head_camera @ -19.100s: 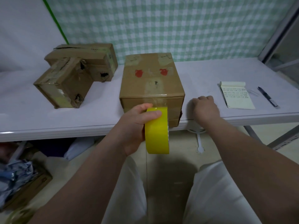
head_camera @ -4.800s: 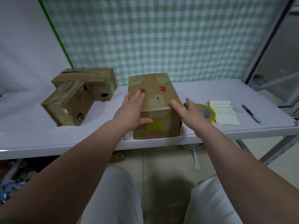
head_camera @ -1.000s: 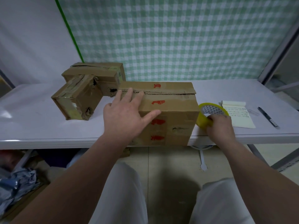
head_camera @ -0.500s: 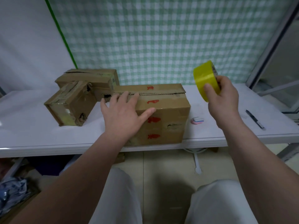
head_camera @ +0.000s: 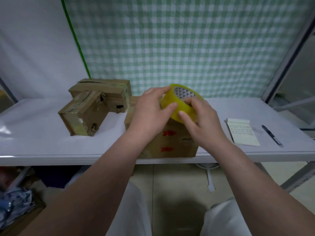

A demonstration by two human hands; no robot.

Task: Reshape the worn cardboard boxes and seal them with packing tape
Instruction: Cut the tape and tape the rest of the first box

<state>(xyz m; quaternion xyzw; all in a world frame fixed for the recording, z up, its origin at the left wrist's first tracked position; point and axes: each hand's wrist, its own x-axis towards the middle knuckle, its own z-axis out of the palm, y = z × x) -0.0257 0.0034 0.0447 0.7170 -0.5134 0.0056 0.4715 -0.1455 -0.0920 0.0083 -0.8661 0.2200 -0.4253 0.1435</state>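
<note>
Head view: both hands meet on a roll of yellow packing tape (head_camera: 183,106), held in the air just above a cardboard box (head_camera: 172,142). The left hand (head_camera: 150,110) curls fingers and thumb round the roll's left edge; the right hand (head_camera: 203,122) grips its glossy band from the right, thumb pressed flat on it. The roll's inner core shows a grey triangle print. Below, the brown box stands at the table's near edge, its front bearing red marks and scuffs. To the left lie two smaller worn boxes (head_camera: 83,116), touching, with torn holes, dented corners and old shiny tape. A lined notepad (head_camera: 242,132) and a dark pen (head_camera: 271,137) lie at right on the smooth white table (head_camera: 42,133). Behind hangs green-and-white checked cloth (head_camera: 187,40) beside a plain white sheet (head_camera: 34,48).
</note>
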